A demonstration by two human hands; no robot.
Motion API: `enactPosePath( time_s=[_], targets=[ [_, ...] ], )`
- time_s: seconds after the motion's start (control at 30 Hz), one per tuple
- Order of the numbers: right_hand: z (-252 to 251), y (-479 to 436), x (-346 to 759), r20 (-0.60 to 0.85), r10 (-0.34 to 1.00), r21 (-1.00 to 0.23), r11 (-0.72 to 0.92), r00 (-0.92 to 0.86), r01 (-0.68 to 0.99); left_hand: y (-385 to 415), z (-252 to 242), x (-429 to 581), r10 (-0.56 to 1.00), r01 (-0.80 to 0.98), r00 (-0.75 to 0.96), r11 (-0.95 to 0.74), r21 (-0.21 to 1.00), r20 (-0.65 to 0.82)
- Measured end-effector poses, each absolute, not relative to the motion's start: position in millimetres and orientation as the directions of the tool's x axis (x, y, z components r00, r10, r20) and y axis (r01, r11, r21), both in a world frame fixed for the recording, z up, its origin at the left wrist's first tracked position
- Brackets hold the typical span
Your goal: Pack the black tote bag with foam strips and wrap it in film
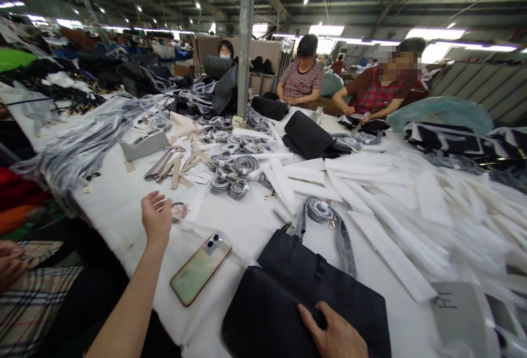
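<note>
A black handbag (263, 314) lies with its flap (329, 286) spread out at the front of the table. My right hand (335, 333) grips it near the fold, thumb and forefinger against the black material. My left hand (156, 215) is raised over the table, fingers loosely curled and apart, with nothing visible in them. Just right of those fingers is a small round roll (179, 211), possibly tape. A phone (201, 270) rests face down between my left arm and the bag. Behind the bag, a wrapped strap (319, 210) is coiled, one length running down to the bag.
White foam strips (382, 237) cover the right side. Several coiled straps (234, 171), card strips (164, 166) and a grey tape dispenser (144, 145) lie mid-table. Long wrapped straps (78, 149) hang over the left edge. A post (247, 39) rises behind; co-workers (302, 78) sit across.
</note>
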State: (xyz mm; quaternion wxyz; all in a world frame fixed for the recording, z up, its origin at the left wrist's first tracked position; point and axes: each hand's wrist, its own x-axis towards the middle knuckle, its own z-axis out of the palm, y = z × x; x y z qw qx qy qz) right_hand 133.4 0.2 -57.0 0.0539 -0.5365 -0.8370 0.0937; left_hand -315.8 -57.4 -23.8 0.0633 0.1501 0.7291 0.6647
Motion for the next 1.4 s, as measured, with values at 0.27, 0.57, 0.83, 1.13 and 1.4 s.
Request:
enactPosePath(
  time_s=[0.27,0.57,0.83,1.13,1.4],
  targets=[
    [-57.9,-2.3,132.0,-0.053,0.922,-0.169,0.370,-0.383,0.914,-27.1,-3.3,-208.5,0.965,0.693,0.201,-0.018,0.721,-0.169],
    [-59.9,-2.7,132.8,-0.039,0.918,-0.143,0.386,-0.395,0.911,25.2,-17.4,-187.9,0.835,0.789,0.385,-0.078,0.609,-0.392],
    [-53.7,-5.3,131.0,-0.054,0.922,-0.110,0.375,-0.383,0.920,25.2,-30.7,-183.1,0.690,0.669,0.596,-0.144,0.729,-0.411],
    [-52.8,-5.2,131.4,-0.083,0.926,-0.117,0.357,-0.367,0.927,9.7,-38.8,-186.5,0.694,0.678,0.581,-0.124,0.724,-0.425],
    [-47.3,-5.5,128.3,-0.116,0.929,-0.119,0.339,-0.353,0.933,-4.3,-23.4,-177.8,0.828,0.816,0.380,-0.091,0.570,-0.412]
  ],
)
